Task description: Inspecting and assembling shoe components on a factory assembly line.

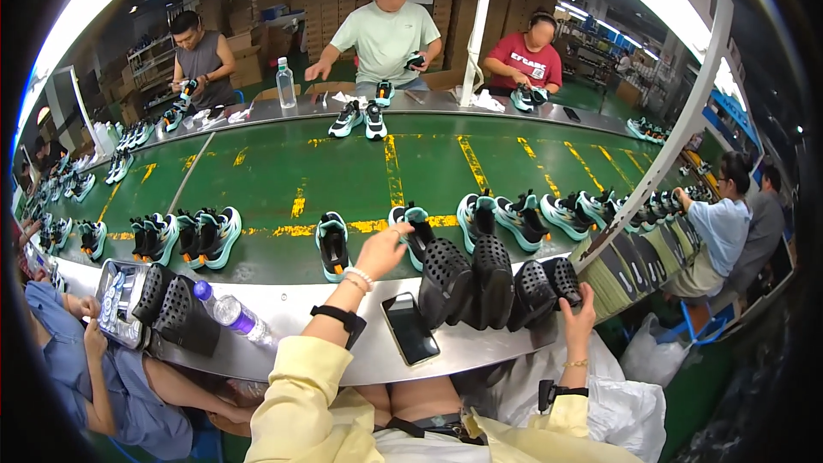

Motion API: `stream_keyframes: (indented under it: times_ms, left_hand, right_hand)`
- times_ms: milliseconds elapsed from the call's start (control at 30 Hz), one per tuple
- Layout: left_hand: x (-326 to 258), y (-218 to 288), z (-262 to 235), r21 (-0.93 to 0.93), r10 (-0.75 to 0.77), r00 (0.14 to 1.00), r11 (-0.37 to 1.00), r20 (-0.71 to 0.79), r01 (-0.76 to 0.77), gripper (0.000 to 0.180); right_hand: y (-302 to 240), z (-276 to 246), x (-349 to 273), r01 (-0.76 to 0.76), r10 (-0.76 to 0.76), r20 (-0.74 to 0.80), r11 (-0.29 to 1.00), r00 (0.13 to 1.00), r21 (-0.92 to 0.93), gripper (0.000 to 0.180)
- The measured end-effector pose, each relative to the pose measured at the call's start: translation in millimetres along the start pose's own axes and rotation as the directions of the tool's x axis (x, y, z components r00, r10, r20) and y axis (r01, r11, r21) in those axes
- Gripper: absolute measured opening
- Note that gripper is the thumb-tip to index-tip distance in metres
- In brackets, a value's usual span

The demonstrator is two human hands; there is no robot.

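On the green belt, my left hand (383, 250) reaches forward, its fingers closed at the collar of a black and mint sneaker (419, 242). My right hand (579, 313) is curled against a black perforated shoe-shaped form (563, 279) on the metal ledge. Beside that form stand more of the same kind, including a tall black form (492, 279) and another form (446, 279) just below the sneaker. A single sneaker (333, 247) sits left of my left hand. Right of centre rests a pair of sneakers (521, 223).
A phone (410, 328) and a purple-capped bottle (231, 315) lie on the metal ledge (313, 334). At left are a tray of small parts (120, 300) and more black forms (184, 317). Co-workers sit across the belt (334, 176) and at both sides. A white post (660, 146) slants at right.
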State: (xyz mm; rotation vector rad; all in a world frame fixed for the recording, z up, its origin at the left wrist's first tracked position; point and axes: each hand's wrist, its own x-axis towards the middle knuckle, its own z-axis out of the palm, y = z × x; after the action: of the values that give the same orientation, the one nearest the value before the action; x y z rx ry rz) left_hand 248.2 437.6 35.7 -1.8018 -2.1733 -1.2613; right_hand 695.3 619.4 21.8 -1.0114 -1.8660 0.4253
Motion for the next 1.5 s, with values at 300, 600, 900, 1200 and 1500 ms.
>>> stream_keyframes:
  times_ms: [300,600,900,1200,1500]
  left_hand:
    - [-8,-2,30,0.402,-0.082,0.954,0.915,0.288,-0.042,0.036]
    - [-61,-17,-45,0.532,-0.144,0.984,0.844,0.107,0.065,0.033]
    - [-101,-44,-25,0.415,-0.191,0.954,0.868,-0.232,0.274,0.046]
    - [-98,-48,-17,0.525,-0.147,0.955,0.808,-0.258,0.267,0.040]
    - [-110,-58,-33,0.494,-0.189,0.950,0.819,-0.250,0.293,0.039]
  right_hand:
    - [5,-5,-9,-0.054,0.054,-0.003,0.998,0.999,-0.029,0.065]
    - [-79,-36,23,0.097,0.060,-0.372,0.916,0.926,0.388,0.041]
    - [-343,65,-4,-0.003,-0.113,0.136,0.761,0.984,0.649,0.025]
    - [-354,249,-1,0.334,-0.184,0.608,0.932,0.772,-0.142,0.040]
    - [-325,362,-33,0.502,-0.262,0.626,0.830,0.735,-0.242,0.027]
